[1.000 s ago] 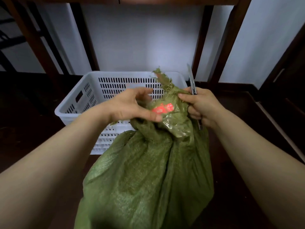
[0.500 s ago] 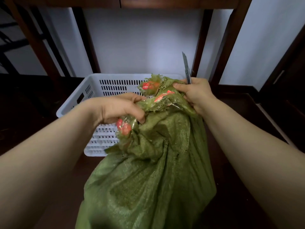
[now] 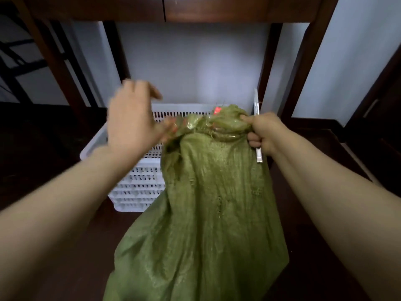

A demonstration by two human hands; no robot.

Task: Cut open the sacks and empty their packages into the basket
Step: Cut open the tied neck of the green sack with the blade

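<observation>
A green woven sack (image 3: 208, 203) stands in front of me, its open mouth lifted to the near rim of the white slatted basket (image 3: 134, 185). Clear packages with red contents (image 3: 217, 110) show at the sack's mouth. My right hand (image 3: 263, 132) grips the right edge of the mouth together with a utility knife (image 3: 257, 109), blade pointing up. My left hand (image 3: 132, 120) is blurred, raised over the basket left of the mouth, fingers spread; its thumb side lies against the sack's edge, and I cannot tell if it holds anything.
The basket sits on a dark floor under a dark wooden table, whose legs (image 3: 269, 68) stand behind and beside it. A pale wall lies behind. More dark furniture (image 3: 386, 118) stands on the right.
The sack's mouth has been raised and tipped toward the basket. My left hand has let go of the sack's left side and swung up over the basket. My right hand keeps its grip.
</observation>
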